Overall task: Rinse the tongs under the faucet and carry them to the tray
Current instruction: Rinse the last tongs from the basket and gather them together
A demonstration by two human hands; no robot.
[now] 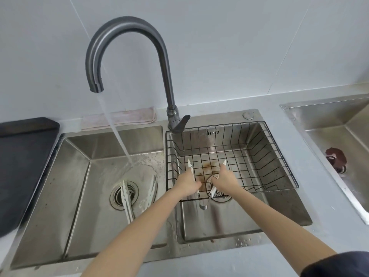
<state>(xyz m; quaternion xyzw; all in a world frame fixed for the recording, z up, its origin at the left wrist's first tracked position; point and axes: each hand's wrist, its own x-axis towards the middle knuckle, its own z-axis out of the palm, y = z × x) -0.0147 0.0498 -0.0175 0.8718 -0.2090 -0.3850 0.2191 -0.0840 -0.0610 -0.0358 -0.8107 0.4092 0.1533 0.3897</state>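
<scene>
I hold one pair of white-tipped metal tongs (203,206) spread wide over the wire basket (281,153) in the right basin. My left hand (187,182) grips its left arm and my right hand (224,178) grips its right arm. The hinge points toward me and the tips point away. Two more pairs of tongs lie in the left basin, one (126,198) across the drain, the other (152,188) to its right. The faucet (127,27) runs, and its stream (117,132) lands in the left basin behind them. A dark tray (24,166) sits on the counter at the left.
A pink cloth (119,116) lies folded behind the left basin. The faucet lever (179,122) sticks out over the basket's back left corner. A separate steel sink (339,136) at the right holds a brown object (336,159) at its drain.
</scene>
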